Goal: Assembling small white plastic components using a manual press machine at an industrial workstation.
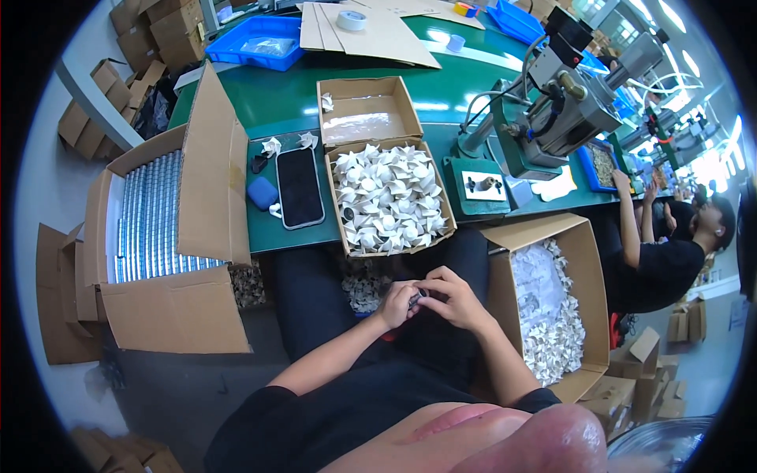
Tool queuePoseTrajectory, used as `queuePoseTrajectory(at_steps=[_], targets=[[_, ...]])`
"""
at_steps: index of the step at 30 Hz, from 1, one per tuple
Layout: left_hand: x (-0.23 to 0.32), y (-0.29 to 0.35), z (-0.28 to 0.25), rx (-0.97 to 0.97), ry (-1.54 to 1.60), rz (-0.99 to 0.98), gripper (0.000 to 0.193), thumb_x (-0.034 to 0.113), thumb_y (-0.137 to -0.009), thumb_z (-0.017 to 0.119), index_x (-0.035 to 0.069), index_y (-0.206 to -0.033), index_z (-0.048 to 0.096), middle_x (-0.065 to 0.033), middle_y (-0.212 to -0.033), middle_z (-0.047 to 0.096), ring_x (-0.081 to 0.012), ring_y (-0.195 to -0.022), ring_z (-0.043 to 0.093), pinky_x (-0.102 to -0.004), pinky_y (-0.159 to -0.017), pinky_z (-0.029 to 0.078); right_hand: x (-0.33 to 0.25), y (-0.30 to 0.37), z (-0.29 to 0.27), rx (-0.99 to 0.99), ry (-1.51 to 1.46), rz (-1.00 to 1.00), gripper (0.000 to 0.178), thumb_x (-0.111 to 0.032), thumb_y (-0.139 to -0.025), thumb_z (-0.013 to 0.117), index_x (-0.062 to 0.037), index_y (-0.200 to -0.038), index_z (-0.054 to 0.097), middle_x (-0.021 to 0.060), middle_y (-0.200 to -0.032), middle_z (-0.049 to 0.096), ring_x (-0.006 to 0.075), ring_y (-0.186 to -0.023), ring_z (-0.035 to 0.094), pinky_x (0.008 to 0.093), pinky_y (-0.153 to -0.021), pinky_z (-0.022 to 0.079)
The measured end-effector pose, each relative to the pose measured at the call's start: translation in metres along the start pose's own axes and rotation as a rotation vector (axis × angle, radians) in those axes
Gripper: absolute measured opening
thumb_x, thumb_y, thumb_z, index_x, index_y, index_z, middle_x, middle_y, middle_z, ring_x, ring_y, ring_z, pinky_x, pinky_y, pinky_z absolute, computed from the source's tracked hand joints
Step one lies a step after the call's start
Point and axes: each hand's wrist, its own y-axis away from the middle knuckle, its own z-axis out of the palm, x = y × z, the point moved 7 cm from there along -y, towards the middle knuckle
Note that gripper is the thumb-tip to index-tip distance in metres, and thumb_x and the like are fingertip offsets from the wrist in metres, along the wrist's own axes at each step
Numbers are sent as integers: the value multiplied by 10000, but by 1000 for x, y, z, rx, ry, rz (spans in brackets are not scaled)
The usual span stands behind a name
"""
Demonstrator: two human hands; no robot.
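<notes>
Over my lap, my left hand (397, 304) and my right hand (456, 299) meet with bent fingers. Between their fingertips is a small dark part (419, 297), mostly covered, so its exact kind does not show. Just beyond them, at the table's near edge, stands a shallow cardboard box (450, 229) heaped with white finned plastic pieces that look like small impellers (388, 193). One dark round piece (348, 214) lies among them. To the right of my hands, a larger open carton (597, 303) holds more white pieces and a clear plastic bag (539, 280).
A press machine (544, 118) stands on the green table (276, 94) at right. Left of the box lie a black phone (300, 188) and a blue case (262, 192). A carton (169, 318) of metal rods (154, 221) stands left. Another person (658, 268) sits at far right.
</notes>
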Motion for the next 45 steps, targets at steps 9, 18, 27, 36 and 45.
queuePoseTrajectory(at_steps=[9,18,27,36,45], targets=[[27,5,10,-9,50,68,454,416,-1050,329,51,-955,583,-13,-691,547,-87,-537,501,-249,-496,402,8,-16,-6,11,-172,65,243,-66,-860,812,-17,-1087,739,62,-998,637,134,-853,630,261,-730,511],[58,18,26,-141,-227,323,334,300,-1051,393,37,-928,558,-20,-697,549,-91,-540,505,-253,-518,405,27,-8,-3,-109,-695,242,201,-70,-957,704,25,-1131,669,78,-1004,630,145,-850,632,267,-739,528],[18,4,17,8,-125,45,272,205,-1044,450,33,-866,562,-14,-610,508,-93,-527,496,-273,-513,396,43,-56,-169,719,-183,90,230,-65,-949,706,50,-1147,677,109,-1006,700,152,-807,668,273,-706,544],[5,-4,7,129,-141,-22,290,214,-1055,480,48,-830,558,4,-628,506,-68,-527,464,-249,-491,377,62,-93,-172,602,157,230,302,-94,-910,774,51,-1170,727,107,-998,742,118,-807,667,280,-728,538],[-16,-12,14,74,-296,-42,327,241,-1014,617,8,-788,577,-37,-622,540,-88,-594,503,-313,-555,403,74,-107,-189,434,-178,213,291,-89,-940,754,41,-1192,689,84,-1040,729,121,-875,656,264,-766,540]])
